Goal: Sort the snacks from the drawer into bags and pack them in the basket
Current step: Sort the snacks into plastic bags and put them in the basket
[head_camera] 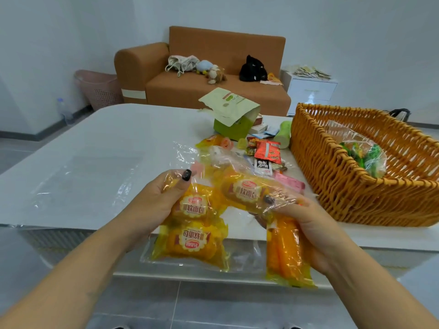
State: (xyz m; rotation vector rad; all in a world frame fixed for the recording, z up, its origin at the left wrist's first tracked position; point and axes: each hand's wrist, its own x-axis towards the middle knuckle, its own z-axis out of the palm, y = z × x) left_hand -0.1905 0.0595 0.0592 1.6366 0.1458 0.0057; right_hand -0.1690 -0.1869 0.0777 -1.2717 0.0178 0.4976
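My left hand [154,198] grips the rim of a clear plastic bag [237,257] that holds two yellow bread packets [192,243] over the table's front edge. My right hand [306,224] grips another yellow bread packet [247,193] at the bag's mouth, and an orange-yellow packet [287,252] hangs below that hand. A pile of loose snacks [266,153] lies on the white table [95,148] behind the hands. The woven orange basket [344,186] stands at the right with one filled clear bag of green snacks [365,155] inside.
A green paper box [232,117] with its flap up stands behind the snack pile. More clear plastic [78,186] lies flat on the table's left. Behind are an orange sofa [202,89], a pink hamper [99,89] and a white cabinet [311,89].
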